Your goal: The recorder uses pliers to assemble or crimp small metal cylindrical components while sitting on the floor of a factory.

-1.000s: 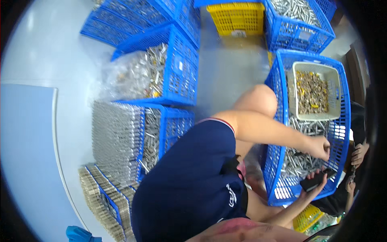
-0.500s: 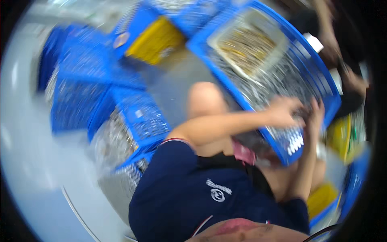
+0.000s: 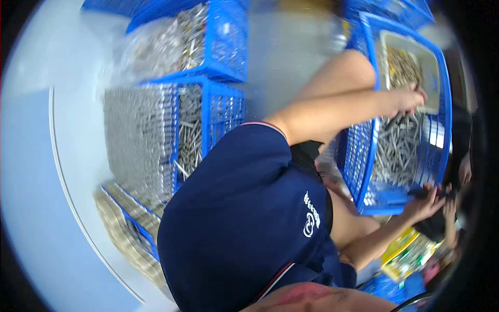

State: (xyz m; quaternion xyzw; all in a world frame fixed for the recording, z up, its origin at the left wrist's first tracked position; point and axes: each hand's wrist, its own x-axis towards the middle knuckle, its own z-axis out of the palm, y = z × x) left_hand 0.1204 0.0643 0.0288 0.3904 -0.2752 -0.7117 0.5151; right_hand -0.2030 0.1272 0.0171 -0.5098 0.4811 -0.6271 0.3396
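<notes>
My left hand is closed over the blue crate, beside a cream tub of yellowish slender pieces. A dark thing shows just below its fingers; I cannot make out what it is. Many loose grey metallic sticks lie in the crate below that hand. At the crate's near right corner, my right hand has its fingers closed around a dark, elongated object. Blur hides that object's kind.
Blue crates of metal pieces stand at left, one with clear plastic over its side. A yellow basket is at lower right. Close by at right, another person's hand and dark clothing show. Grey floor lies between the crates.
The whole view has swung round. My hands were close together over the crate's corner; now they are apart, the left by the cream tub and the right at the crate's near end.
</notes>
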